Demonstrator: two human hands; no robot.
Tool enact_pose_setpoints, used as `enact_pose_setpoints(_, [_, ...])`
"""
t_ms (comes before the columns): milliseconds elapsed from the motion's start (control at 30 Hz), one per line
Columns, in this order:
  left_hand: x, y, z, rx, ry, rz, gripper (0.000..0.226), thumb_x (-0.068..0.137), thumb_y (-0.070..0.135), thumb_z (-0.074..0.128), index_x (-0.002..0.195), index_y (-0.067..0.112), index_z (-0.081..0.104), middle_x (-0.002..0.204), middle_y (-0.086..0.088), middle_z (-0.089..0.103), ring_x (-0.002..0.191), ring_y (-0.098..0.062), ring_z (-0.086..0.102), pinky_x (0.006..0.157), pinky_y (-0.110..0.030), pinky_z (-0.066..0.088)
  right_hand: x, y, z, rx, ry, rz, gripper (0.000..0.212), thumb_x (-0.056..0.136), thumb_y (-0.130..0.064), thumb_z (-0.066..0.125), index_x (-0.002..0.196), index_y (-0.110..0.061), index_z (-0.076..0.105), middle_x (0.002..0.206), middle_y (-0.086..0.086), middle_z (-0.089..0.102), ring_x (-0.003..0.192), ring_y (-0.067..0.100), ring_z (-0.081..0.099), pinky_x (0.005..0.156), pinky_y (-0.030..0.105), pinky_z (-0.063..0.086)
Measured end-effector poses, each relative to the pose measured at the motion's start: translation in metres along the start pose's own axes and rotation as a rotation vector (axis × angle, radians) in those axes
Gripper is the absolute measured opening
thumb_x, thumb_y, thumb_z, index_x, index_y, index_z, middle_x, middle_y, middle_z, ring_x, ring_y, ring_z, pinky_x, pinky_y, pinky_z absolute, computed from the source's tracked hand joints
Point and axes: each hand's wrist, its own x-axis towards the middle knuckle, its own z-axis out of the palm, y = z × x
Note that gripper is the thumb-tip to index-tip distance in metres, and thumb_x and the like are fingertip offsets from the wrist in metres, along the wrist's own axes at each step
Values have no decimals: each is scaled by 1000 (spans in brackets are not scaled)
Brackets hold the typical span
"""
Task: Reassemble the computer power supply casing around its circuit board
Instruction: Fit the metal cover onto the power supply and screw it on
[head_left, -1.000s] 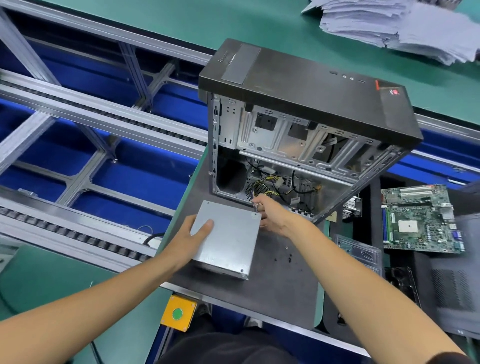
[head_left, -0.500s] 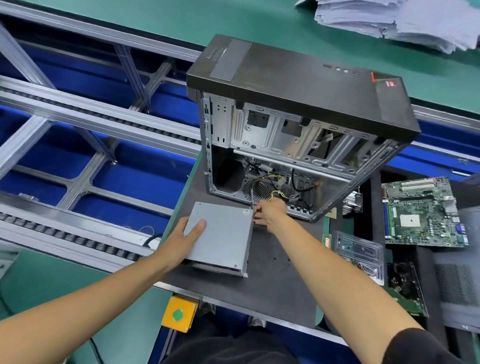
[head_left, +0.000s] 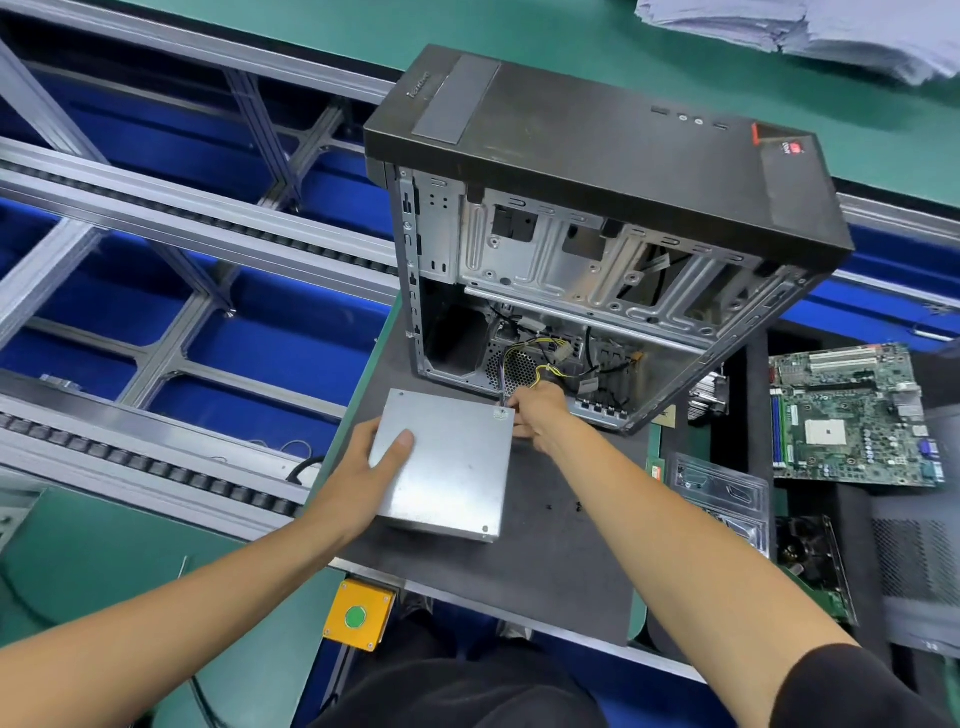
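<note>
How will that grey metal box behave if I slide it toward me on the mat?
The grey metal box looks like rigid sheet metal, so it should not flex. Flat and low on the dark mat, it will probably slide, not tip. Cables near its far corner may tug, if attached.

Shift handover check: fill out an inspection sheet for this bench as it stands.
Surface: dark grey work mat.
Job's things: silver metal power supply box lies flat on the mat, in front of the open black computer tower.
Clutter: small black screws loose on the mat; green motherboard and clear plastic tray at right.
Hands: left hand grips the box's left edge, thumb on top; right hand curls at its far right corner, hold unclear.
Cables: yellow and black wires inside the tower.
Surroundings: roller conveyor beside blue bins; yellow box with green button; paper stack.
</note>
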Motion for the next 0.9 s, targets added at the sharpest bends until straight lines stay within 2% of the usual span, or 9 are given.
enact_pose_setpoints(100, [-1,1,0,4,-5,-3,59,79,91,43,129,61,34,119,43,47,116,-4,52,98,-34,37,0,-1,1,-20,4,2,19,93,3,46,82,-12,43,79,12,58,76,31,63,39,26,49])
enact_pose_setpoints(167, [-2,2,0,7,1,1,61,78,91,43,131,61,34,120,43,47,118,-5,51,98,-34,36,-1,-1,0,-17,5,2,20,94,3,46,81,-12,43,76,11,56,72,30,63,35,23,45])
enact_pose_setpoints(267, [-3,1,1,9,-4,-4,68,72,96,42,129,60,33,123,37,49,115,-3,53,98,-35,38,-1,-2,0,-24,7,-6,20,94,4,45,81,-11,43,69,9,53,54,22,59,34,20,42])
enact_pose_setpoints(367, [-4,2,1,-5,-2,-12,72,66,101,41,124,58,33,118,42,46,108,8,52,95,-35,40,-1,-1,0,-54,10,-14,19,95,3,43,83,-11,44,65,6,51,35,11,53,34,19,41])
enact_pose_setpoints(433, [-6,1,2,-10,0,-25,75,65,101,41,123,54,34,121,33,51,111,-1,56,98,-39,45,-2,-2,0,-71,19,-17,19,95,4,43,83,-11,44,65,7,50,29,9,49,32,17,37])
enact_pose_setpoints(567, [-10,5,8,45,-4,-23,70,69,97,42,121,51,34,134,14,53,118,-18,59,103,-48,47,-3,-5,-2,-128,54,-35,21,94,3,46,78,-11,44,67,8,50,26,10,45,30,13,30])
enact_pose_setpoints(667, [-10,12,9,132,-8,-24,71,70,97,34,123,51,30,138,14,49,117,-20,55,96,-43,44,-4,-6,-3,-137,55,-23,19,93,4,47,80,-10,45,66,9,49,25,11,42,30,12,28])
enact_pose_setpoints(800, [-7,8,3,101,-55,-51,80,70,97,37,132,46,31,141,12,48,124,-20,53,105,-46,42,-3,-6,-3,-103,21,-3,18,92,7,45,84,-10,43,69,10,48,25,11,48,29,16,33])
enact_pose_setpoints(900, [-6,3,3,79,-42,-74,80,69,98,39,129,47,32,136,12,53,121,-20,55,107,-48,43,-5,-7,-3,-82,7,3,18,93,7,44,86,-10,43,52,5,49,26,12,49,31,19,41])
